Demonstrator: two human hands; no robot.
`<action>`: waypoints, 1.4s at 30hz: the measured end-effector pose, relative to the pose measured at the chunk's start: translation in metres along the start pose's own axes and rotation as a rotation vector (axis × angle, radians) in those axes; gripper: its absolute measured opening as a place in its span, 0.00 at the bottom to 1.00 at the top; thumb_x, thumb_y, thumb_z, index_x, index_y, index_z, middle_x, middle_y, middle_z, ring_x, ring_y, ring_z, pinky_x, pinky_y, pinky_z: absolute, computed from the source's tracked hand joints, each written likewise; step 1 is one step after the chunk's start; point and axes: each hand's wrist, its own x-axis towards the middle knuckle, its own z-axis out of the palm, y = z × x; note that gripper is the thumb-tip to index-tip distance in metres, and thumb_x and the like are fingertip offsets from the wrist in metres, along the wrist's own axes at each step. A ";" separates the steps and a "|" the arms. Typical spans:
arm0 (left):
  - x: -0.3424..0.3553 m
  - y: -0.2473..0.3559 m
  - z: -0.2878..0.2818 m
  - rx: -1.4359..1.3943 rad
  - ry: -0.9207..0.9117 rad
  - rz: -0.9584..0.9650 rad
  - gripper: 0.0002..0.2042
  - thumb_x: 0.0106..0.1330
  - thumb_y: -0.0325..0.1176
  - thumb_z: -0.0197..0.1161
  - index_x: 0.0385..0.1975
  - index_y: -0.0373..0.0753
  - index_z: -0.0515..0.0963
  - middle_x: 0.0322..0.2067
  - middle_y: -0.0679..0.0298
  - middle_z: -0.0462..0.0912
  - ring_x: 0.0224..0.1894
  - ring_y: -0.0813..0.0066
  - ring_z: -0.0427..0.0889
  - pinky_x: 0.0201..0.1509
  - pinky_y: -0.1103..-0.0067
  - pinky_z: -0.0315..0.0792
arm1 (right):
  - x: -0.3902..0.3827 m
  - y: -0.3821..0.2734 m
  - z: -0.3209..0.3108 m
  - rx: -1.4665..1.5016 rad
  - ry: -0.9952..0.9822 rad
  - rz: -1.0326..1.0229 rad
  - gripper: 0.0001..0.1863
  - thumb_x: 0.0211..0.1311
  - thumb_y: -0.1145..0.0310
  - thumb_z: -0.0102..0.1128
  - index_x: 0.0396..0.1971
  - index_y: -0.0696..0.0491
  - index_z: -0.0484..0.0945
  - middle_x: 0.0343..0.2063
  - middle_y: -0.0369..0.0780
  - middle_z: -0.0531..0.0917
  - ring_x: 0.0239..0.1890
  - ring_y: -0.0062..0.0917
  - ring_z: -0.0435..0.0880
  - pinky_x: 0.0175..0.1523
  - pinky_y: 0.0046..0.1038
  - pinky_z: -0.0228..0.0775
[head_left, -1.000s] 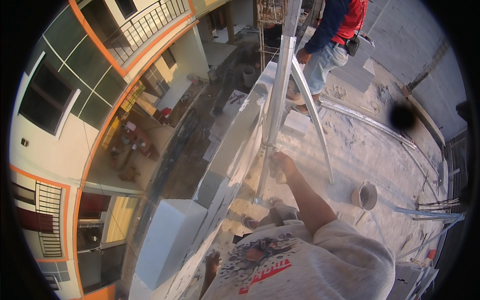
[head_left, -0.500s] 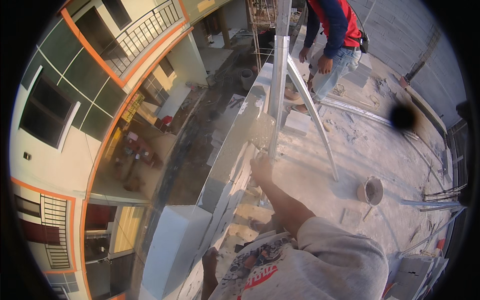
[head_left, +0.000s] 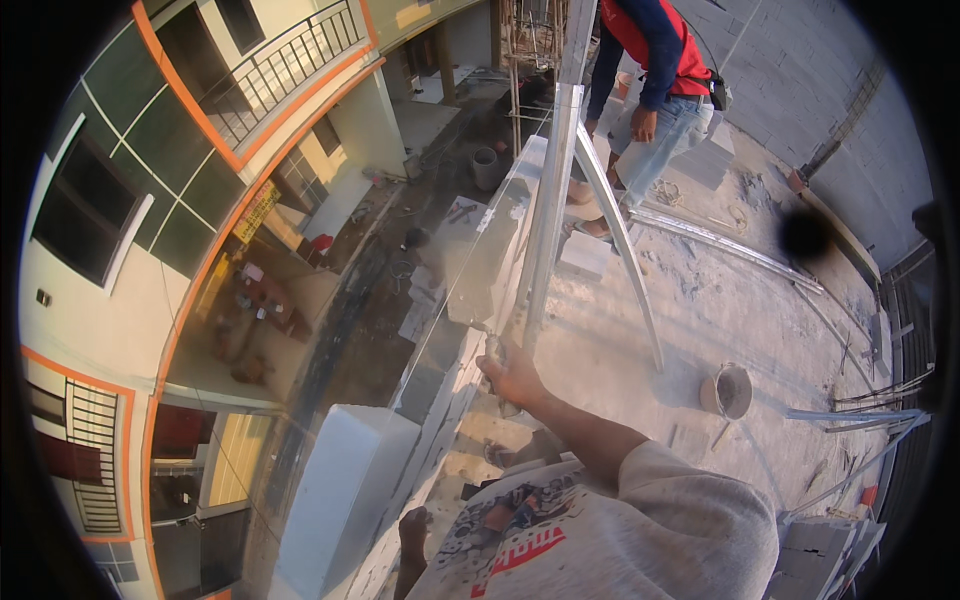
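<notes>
My right hand (head_left: 513, 378) is closed around the handle of a trowel, over the top of a low block wall (head_left: 450, 365). The trowel's wide grey blade (head_left: 477, 287) seems to lie flat along the wall, beyond my fingers. My left hand (head_left: 413, 527) is low, close to the wall's near side, dark with shadow; its fingers do not show clearly. A large pale block (head_left: 345, 480) sits at the near end of the wall, left of my left hand. A taut string (head_left: 450, 280) runs along the wall's outer edge.
An upright metal channel (head_left: 553, 220) and a curved strip (head_left: 625, 250) stand just past my right hand. Another person (head_left: 655, 100) stands beyond them. A bucket (head_left: 726, 391) is on the floor to the right. Left of the wall is a drop toward an orange-trimmed building (head_left: 120, 200).
My right hand and the trowel have moved nearer and slightly left along the wall. My left hand stays low by the wall. The other person's arms have shifted a little.
</notes>
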 end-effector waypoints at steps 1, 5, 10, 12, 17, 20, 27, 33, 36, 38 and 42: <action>0.004 0.001 0.003 0.055 0.058 0.044 0.17 0.63 0.42 0.58 0.41 0.33 0.80 0.32 0.59 0.84 0.33 0.73 0.83 0.35 0.75 0.76 | 0.011 -0.010 -0.009 -0.005 0.029 -0.005 0.23 0.58 0.60 0.58 0.49 0.58 0.67 0.31 0.44 0.78 0.32 0.27 0.80 0.37 0.30 0.72; 0.011 0.003 0.010 0.019 0.046 0.099 0.19 0.65 0.44 0.55 0.41 0.32 0.80 0.34 0.58 0.84 0.37 0.69 0.83 0.39 0.74 0.75 | 0.076 -0.045 -0.036 -0.062 0.207 -0.094 0.28 0.54 0.61 0.61 0.51 0.61 0.65 0.34 0.47 0.78 0.36 0.32 0.81 0.43 0.33 0.73; -0.004 -0.007 -0.001 0.780 -0.085 0.533 0.18 0.66 0.43 0.54 0.44 0.34 0.77 0.34 0.55 0.83 0.36 0.67 0.83 0.38 0.73 0.76 | 0.151 -0.060 -0.040 -0.544 0.563 -0.138 0.33 0.51 0.64 0.60 0.55 0.61 0.61 0.39 0.52 0.79 0.41 0.46 0.81 0.47 0.40 0.74; -0.018 -0.010 -0.007 0.717 -0.109 0.460 0.18 0.66 0.43 0.54 0.44 0.34 0.77 0.35 0.55 0.83 0.36 0.66 0.83 0.38 0.72 0.76 | 0.175 -0.064 -0.042 -0.555 0.541 0.026 0.32 0.51 0.66 0.59 0.55 0.62 0.60 0.39 0.54 0.79 0.41 0.49 0.81 0.48 0.41 0.73; -0.061 0.002 -0.008 0.212 0.082 -0.101 0.17 0.66 0.42 0.54 0.46 0.34 0.76 0.35 0.55 0.83 0.35 0.64 0.83 0.37 0.70 0.76 | 0.218 -0.077 -0.054 -0.432 0.401 0.185 0.35 0.48 0.64 0.61 0.55 0.60 0.60 0.43 0.53 0.79 0.47 0.46 0.81 0.50 0.38 0.74; -0.072 0.008 -0.004 0.022 0.195 -0.277 0.17 0.66 0.41 0.55 0.47 0.35 0.75 0.36 0.55 0.83 0.35 0.63 0.83 0.37 0.68 0.76 | 0.225 -0.077 -0.056 -0.443 0.383 0.218 0.30 0.48 0.64 0.62 0.50 0.59 0.63 0.42 0.52 0.80 0.46 0.46 0.81 0.50 0.37 0.74; -0.048 -0.014 0.023 -0.193 0.138 -0.197 0.23 0.65 0.44 0.60 0.55 0.36 0.71 0.42 0.52 0.81 0.37 0.58 0.83 0.38 0.63 0.76 | 0.205 -0.055 -0.076 -0.638 0.298 0.161 0.28 0.55 0.65 0.54 0.56 0.58 0.62 0.44 0.53 0.78 0.46 0.45 0.81 0.50 0.39 0.73; -0.063 -0.013 0.065 -0.243 0.194 -0.210 0.23 0.66 0.44 0.58 0.54 0.35 0.72 0.44 0.50 0.81 0.37 0.58 0.83 0.39 0.62 0.77 | 0.162 -0.030 -0.100 -0.742 0.312 -0.018 0.31 0.53 0.69 0.52 0.58 0.58 0.60 0.42 0.53 0.78 0.44 0.46 0.80 0.48 0.43 0.73; -0.075 -0.005 0.087 -0.161 0.237 -0.270 0.21 0.66 0.43 0.57 0.53 0.35 0.73 0.43 0.51 0.81 0.36 0.59 0.83 0.38 0.63 0.77 | 0.159 -0.029 -0.111 -0.754 0.218 -0.025 0.31 0.53 0.69 0.52 0.59 0.58 0.59 0.41 0.53 0.78 0.43 0.47 0.80 0.47 0.44 0.73; -0.083 -0.001 0.108 -0.133 0.242 -0.270 0.20 0.66 0.41 0.57 0.52 0.35 0.73 0.42 0.52 0.82 0.35 0.60 0.83 0.37 0.65 0.77 | 0.161 -0.028 -0.118 -0.758 0.091 0.012 0.31 0.54 0.68 0.54 0.59 0.58 0.57 0.42 0.55 0.76 0.42 0.50 0.81 0.46 0.44 0.74; -0.087 0.017 0.162 -0.273 0.338 -0.206 0.16 0.65 0.39 0.57 0.48 0.35 0.76 0.38 0.55 0.82 0.33 0.62 0.83 0.33 0.67 0.77 | 0.166 -0.011 -0.135 -0.756 0.034 -0.130 0.29 0.55 0.69 0.52 0.58 0.57 0.60 0.42 0.54 0.75 0.42 0.50 0.81 0.45 0.45 0.74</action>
